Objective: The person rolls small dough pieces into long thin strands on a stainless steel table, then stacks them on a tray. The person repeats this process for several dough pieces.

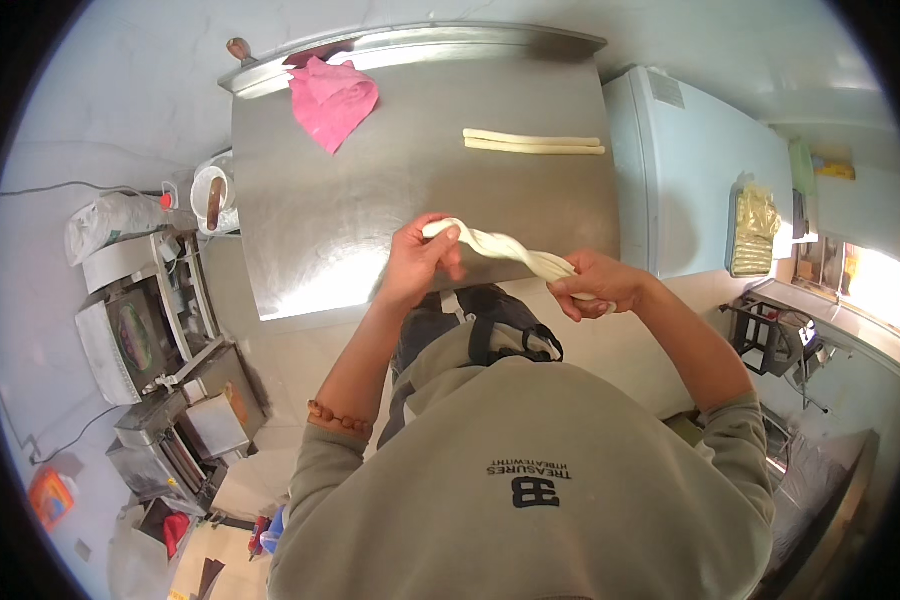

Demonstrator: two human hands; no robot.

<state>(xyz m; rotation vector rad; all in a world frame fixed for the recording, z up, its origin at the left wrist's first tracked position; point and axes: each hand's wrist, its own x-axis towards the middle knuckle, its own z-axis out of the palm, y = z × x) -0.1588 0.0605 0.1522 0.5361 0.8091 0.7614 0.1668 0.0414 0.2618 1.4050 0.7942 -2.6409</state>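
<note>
A pale twisted rope of dough [504,246] stretches between my hands, held up over the front edge of the steel worktable [330,217]. My left hand [420,255] pinches its looped end between thumb and fingers. Lower and to the right, my right hand [596,285] grips the other end, with a short tip of dough showing past the fingers. Two straight dough strips [532,142] lie side by side towards the back right of the table, apart from both hands.
A pink cloth [334,101] lies at the table's back left. Beyond the left edge stands a white bucket [204,191]. A pale blue chest-like appliance [709,180] adjoins the right side, bearing a yellowish packet [754,229]. Metal equipment [142,337] lines the left wall.
</note>
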